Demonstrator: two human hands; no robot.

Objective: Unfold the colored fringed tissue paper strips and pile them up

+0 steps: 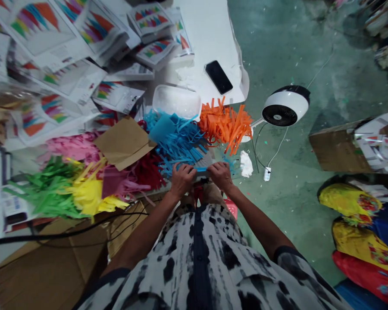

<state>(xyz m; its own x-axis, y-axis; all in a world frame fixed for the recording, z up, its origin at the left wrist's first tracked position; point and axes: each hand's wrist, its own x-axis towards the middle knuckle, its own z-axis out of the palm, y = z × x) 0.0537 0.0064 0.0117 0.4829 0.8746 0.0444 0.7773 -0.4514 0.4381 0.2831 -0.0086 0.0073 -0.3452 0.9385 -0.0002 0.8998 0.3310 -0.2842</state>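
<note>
Strip [201, 169], blue, stretches between left hand [183, 177] and right hand [220, 175], each pinching one end.

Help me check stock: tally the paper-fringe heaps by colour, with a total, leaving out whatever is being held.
Green heap: 1
Yellow heap: 1
Light pink heap: 1
Mauve heap: 1
Dark red heap (partly covered): 1
Blue heap: 1
Orange heap: 1
Total: 7
Left out: the blue strip between the left hand and right hand.
</note>
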